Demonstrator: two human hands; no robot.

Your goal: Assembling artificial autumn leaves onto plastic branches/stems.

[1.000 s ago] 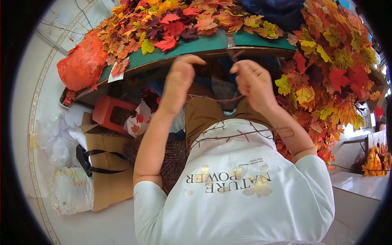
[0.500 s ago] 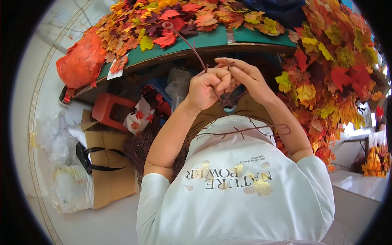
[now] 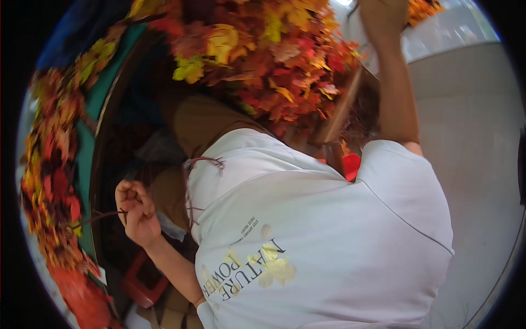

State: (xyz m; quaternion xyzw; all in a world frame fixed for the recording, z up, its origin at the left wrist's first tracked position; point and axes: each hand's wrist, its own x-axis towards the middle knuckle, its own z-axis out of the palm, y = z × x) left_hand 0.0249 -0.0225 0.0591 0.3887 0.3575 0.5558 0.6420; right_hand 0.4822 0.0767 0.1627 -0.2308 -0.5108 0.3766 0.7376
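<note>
My left hand [image 3: 137, 211] is closed on a thin brown twig stem [image 3: 98, 217], which sticks out to the left toward the table edge. More brown twig [image 3: 204, 160] with short side shoots lies against the front of my shirt; whether it is one piece with the held stem I cannot make out. At the upper right my right arm reaches far out, and my right hand [image 3: 385, 19] is cut off by the picture's top edge, its fingers hidden. Beside that hand are a pale surface [image 3: 438, 41] and a bunch of orange leaves [image 3: 423, 11].
Red, orange and yellow artificial maple leaves [image 3: 285, 60] hang in a thick mass ahead of me. A green-topped table [image 3: 85, 159] with more leaves runs down the left. An open cardboard box [image 3: 342, 107] holds dark twigs. A red stool [image 3: 143, 282] stands at the lower left.
My view has swung to the right. My hands, together on the twig before, have parted: the right has let go and reached far to the upper right, while the left keeps the twig.
</note>
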